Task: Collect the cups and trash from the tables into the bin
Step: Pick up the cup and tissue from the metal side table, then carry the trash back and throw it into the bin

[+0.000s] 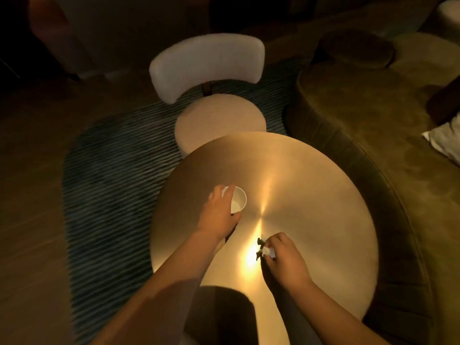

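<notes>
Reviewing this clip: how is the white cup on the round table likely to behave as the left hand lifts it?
The cup looks like thin paper, so probably light and easy to squash if the left hand squeezes. Its inside looks empty, so a spill seems unlikely, though the dim light leaves that uncertain. Being tall and open-topped, it could tip on the smooth table if nudged sideways.

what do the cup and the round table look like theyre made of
Cup: likely paper, matte white with a thin rolled rim; could be thin plastic. Table: brushed metal or a metal-look finish, gold-toned, with light streaks radiating from its centre.

White paper cup (pixel 237 203) tilted, mouth open; crumpled white scrap (pixel 266 250) nearby on table.
</notes>
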`<state>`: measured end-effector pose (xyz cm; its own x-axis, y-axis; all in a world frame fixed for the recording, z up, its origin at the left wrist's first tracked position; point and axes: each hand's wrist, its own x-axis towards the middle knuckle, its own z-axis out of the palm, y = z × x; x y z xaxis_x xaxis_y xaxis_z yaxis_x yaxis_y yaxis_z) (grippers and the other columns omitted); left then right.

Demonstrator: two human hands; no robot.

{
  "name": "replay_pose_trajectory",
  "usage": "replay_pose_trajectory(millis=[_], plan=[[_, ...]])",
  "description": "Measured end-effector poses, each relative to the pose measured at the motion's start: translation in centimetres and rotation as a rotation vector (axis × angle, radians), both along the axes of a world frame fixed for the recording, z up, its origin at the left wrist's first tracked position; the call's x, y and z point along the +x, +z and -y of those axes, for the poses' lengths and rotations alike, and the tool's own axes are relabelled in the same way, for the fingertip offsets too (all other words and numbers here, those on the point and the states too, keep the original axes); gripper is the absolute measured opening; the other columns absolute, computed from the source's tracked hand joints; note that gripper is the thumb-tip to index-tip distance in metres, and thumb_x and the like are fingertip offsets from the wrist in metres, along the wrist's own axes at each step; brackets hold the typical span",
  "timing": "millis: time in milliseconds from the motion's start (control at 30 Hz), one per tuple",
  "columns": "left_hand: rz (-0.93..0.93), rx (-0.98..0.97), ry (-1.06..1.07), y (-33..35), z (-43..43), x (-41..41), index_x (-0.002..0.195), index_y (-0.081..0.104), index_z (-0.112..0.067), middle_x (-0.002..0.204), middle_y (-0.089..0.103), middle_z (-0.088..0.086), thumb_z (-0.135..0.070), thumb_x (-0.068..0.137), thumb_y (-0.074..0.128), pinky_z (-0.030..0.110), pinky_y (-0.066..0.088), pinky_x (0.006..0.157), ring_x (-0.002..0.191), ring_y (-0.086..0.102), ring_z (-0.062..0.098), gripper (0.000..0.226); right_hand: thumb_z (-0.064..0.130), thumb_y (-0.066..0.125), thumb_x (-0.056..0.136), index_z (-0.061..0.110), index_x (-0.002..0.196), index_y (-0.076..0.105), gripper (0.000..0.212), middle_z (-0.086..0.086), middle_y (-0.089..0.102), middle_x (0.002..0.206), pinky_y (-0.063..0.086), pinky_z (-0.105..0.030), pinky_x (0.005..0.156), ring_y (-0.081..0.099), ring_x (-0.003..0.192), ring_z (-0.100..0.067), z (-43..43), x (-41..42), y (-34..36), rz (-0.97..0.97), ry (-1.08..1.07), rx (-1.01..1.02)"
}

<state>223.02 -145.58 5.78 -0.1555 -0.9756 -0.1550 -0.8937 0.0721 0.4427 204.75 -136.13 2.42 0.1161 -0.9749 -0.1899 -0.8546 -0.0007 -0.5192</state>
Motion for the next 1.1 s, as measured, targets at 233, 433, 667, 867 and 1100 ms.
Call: replay_pose_trajectory(millis=[233,433,667,867,1100], plan=[[-0.191,-0.079,-0.049,9.3,-2.2,-3.3,0.141,0.022,-0.035,0.135,0.031,-0.004,-0.048,0.08,0.065,0.029,0.037,0.092,0.121,0.033,0.016,0.076,0.008,0.07,0.079,0.023,0.086,0.06,0.019,0.011,0.05,0.095,0.035,-0.004,0.071,0.049,0.085,0.0,-0.4,-5.2,12.1,0.223,-0.307,-0.167],[-0.317,-0.229,-0.308,22.1,-4.3,-12.0,0.132,0.022,-0.045,0.128,0.025,-0.019,-0.059,0.069,0.069,0.011,0.028,0.076,0.106,0.027,-0.003,0.08,0.01,0.072,0.076,0.027,0.086,0.063,0.022,0.013,0.054,0.099,0.039,-0.005,0.08,0.052,0.095,0.003,-6.1,-11.9,25.7,0.253,-0.57,-0.461],[-0.469,-0.457,-0.702,35.3,-16.6,-23.6,0.132,0.023,-0.046,0.124,0.025,-0.024,-0.063,0.068,0.065,0.009,0.022,0.074,0.099,0.02,-0.015,0.077,0.015,0.077,0.074,0.044,0.098,0.056,0.043,0.023,0.05,0.111,0.037,-0.003,0.089,0.047,0.11,0.01,-23.0,-19.3,37.2,0.18,-0.774,-0.708],[-0.583,-0.392,-0.984,40.0,-34.5,-32.3,0.129,0.023,-0.05,0.128,0.026,-0.025,-0.062,0.069,0.066,0.015,0.028,0.085,0.107,0.026,-0.008,0.075,0.059,0.059,0.066,0.045,0.109,0.05,0.045,0.03,0.046,0.113,0.039,-0.001,0.082,0.045,0.107,0.014,-44.4,-23.1,41.8,0.098,-1.005,-0.778],[-0.586,-0.298,-1.269,40.4,-55.5,-40.6,0.136,0.024,-0.043,0.138,0.029,-0.014,-0.06,0.068,0.068,0.024,0.034,0.085,0.118,0.034,0.007,0.082,0.057,0.052,0.075,0.029,0.106,0.06,0.042,0.016,0.056,0.106,0.046,-0.008,0.064,0.056,0.09,0.007,-66.2,-26.4,43.1,0.048,-1.395,-0.773]])
